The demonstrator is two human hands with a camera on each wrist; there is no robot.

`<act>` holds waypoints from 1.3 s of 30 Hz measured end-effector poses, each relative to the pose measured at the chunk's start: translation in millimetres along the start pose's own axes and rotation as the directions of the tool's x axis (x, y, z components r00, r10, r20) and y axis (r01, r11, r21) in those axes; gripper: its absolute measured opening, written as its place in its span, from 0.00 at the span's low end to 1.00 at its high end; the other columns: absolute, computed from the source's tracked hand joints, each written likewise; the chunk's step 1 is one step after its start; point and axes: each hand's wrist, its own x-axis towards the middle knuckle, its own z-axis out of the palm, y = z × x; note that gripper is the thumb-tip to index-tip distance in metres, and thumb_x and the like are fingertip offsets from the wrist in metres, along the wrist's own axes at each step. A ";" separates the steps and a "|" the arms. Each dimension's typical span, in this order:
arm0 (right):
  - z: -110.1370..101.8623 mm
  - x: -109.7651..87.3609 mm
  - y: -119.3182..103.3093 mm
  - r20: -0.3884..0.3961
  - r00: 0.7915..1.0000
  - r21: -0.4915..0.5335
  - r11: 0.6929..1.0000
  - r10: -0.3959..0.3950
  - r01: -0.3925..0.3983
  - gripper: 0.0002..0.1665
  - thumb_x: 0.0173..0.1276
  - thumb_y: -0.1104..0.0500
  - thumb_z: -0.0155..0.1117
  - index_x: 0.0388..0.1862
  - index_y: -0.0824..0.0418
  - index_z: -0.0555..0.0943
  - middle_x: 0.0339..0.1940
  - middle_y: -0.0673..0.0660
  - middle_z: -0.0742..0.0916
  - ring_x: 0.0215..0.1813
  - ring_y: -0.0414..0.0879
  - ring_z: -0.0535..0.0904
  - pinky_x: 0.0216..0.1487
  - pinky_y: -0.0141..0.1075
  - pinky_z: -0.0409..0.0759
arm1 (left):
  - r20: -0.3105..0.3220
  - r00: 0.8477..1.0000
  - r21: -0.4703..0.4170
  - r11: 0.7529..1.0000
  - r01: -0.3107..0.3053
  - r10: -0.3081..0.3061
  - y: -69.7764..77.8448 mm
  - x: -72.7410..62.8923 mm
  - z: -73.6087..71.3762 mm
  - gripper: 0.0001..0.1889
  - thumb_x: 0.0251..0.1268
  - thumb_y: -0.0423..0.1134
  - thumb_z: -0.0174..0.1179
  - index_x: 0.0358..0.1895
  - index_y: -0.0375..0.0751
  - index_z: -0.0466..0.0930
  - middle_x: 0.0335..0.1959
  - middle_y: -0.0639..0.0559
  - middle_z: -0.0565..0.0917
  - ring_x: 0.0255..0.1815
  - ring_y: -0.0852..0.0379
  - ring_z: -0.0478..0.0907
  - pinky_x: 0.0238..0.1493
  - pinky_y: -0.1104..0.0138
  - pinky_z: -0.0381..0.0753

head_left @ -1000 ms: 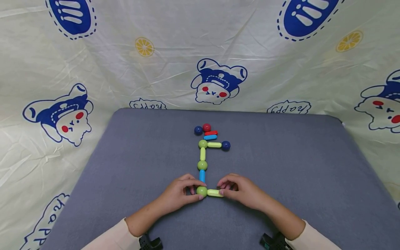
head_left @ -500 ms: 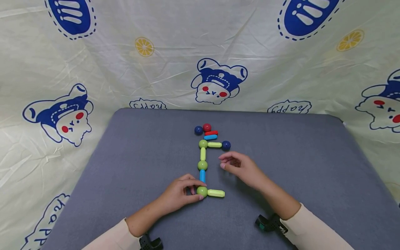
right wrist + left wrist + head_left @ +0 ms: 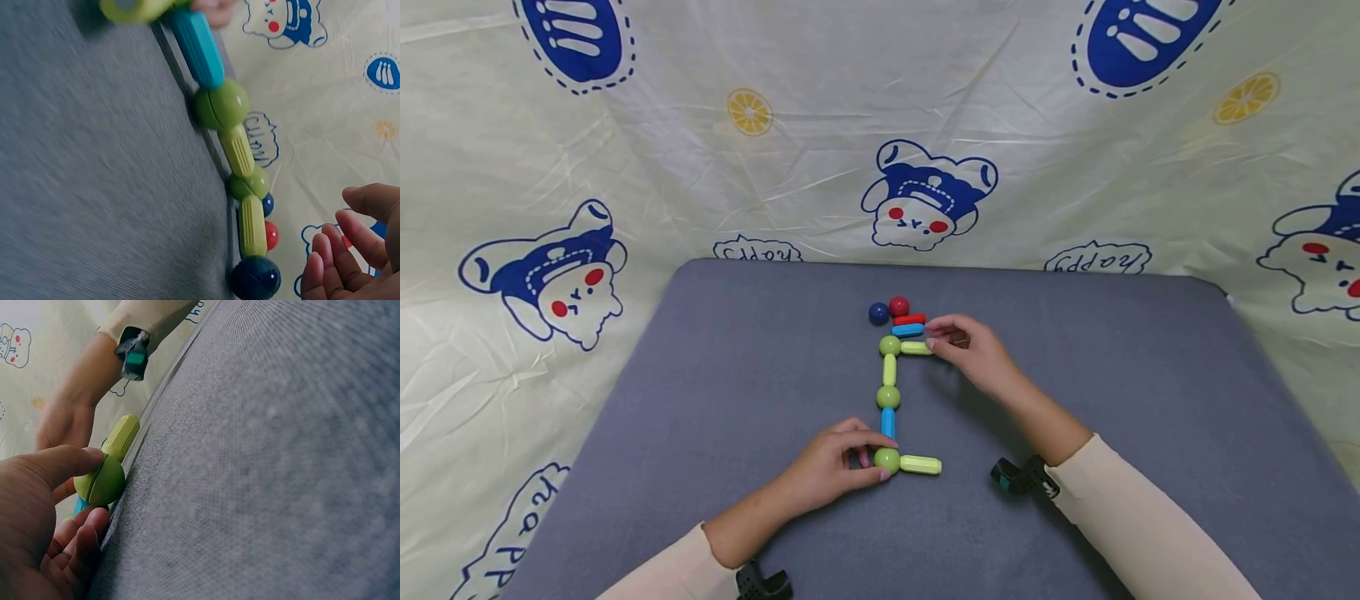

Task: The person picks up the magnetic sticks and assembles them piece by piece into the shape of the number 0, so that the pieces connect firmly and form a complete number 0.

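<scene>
Head and right wrist views: left hand [image 3: 831, 462] pinches the near green ball [image 3: 887, 460], six o'clock from the middle ball [image 3: 888, 397]; right hand [image 3: 976, 354], thumb and fingers apart, is near the navy ball [image 3: 255, 278], two o'clock. All look light, rigid, slick, best pinched mid-width.

Three green balls [image 3: 890, 346] [image 3: 888, 397] [image 3: 887, 460], two dark blue balls [image 3: 878, 313] [image 3: 255, 278] — one of them shown by the right wrist view — and one red ball [image 3: 898, 307]: six in all. Three yellow-green rods [image 3: 916, 348] [image 3: 889, 371] [image 3: 921, 465], two light blue rods [image 3: 908, 331] [image 3: 888, 422] and one red rod [image 3: 909, 319]: also six. Two hands [image 3: 831, 467] [image 3: 973, 354], two sleeves [image 3: 677, 562] [image 3: 1142, 517], two black wrist devices [image 3: 763, 581] [image 3: 1025, 477], one tabletop [image 3: 737, 358].
</scene>
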 end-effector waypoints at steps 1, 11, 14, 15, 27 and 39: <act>-0.4 3.7 0.3 -0.005 1.000 -0.007 1.000 0.002 -0.002 0.19 0.73 0.56 0.66 0.59 0.62 0.81 0.53 0.61 0.85 0.53 0.53 0.80 0.57 0.44 0.79 | 0.001 1.000 0.001 1.000 0.001 -0.001 0.0 0.2 -0.1 0.15 0.63 0.45 0.71 0.53 0.54 0.87 0.36 0.54 0.78 0.32 0.67 0.73 0.32 0.73 0.77; 2.0 41.9 6.1 -0.003 0.997 -0.023 0.997 0.072 -0.072 0.22 0.73 0.55 0.65 0.63 0.62 0.79 0.56 0.60 0.83 0.57 0.54 0.78 0.58 0.46 0.78 | -0.003 1.000 -0.002 1.000 -0.024 0.024 -2.0 0.0 0.0 0.15 0.63 0.44 0.71 0.53 0.52 0.87 0.35 0.53 0.78 0.32 0.66 0.73 0.32 0.73 0.77; 4.9 51.6 7.8 -0.008 0.995 -0.027 0.995 0.098 -0.098 0.23 0.74 0.54 0.65 0.63 0.62 0.79 0.57 0.60 0.83 0.57 0.54 0.77 0.57 0.45 0.78 | -0.005 1.000 -0.004 1.000 -0.026 0.026 -2.4 0.3 0.0 0.15 0.64 0.45 0.71 0.53 0.52 0.87 0.35 0.53 0.78 0.32 0.66 0.73 0.32 0.73 0.77; 5.7 54.3 8.2 -0.008 0.995 -0.030 0.994 0.102 -0.102 0.23 0.74 0.54 0.65 0.63 0.62 0.79 0.57 0.60 0.83 0.57 0.54 0.78 0.57 0.45 0.79 | -0.004 1.000 -0.005 1.000 -0.022 0.022 -2.2 0.4 -0.1 0.15 0.64 0.45 0.71 0.53 0.53 0.87 0.35 0.53 0.78 0.32 0.65 0.73 0.32 0.73 0.77; 15.3 79.2 16.5 -0.010 0.994 -0.151 0.983 0.106 -0.106 0.23 0.73 0.53 0.65 0.64 0.58 0.79 0.61 0.61 0.79 0.64 0.57 0.77 0.65 0.52 0.76 | -0.010 1.000 -0.012 1.000 -0.022 0.021 -2.9 0.9 0.4 0.14 0.63 0.45 0.71 0.52 0.53 0.87 0.35 0.51 0.79 0.32 0.65 0.75 0.31 0.73 0.75; 22.6 96.0 20.1 0.018 0.987 -0.213 0.965 0.159 -0.151 0.25 0.73 0.51 0.65 0.65 0.58 0.77 0.62 0.62 0.79 0.64 0.57 0.76 0.66 0.51 0.77 | 0.004 1.000 -0.005 1.000 -0.013 0.013 -1.8 0.7 -0.3 0.15 0.64 0.45 0.71 0.53 0.55 0.87 0.36 0.53 0.79 0.33 0.68 0.74 0.32 0.73 0.76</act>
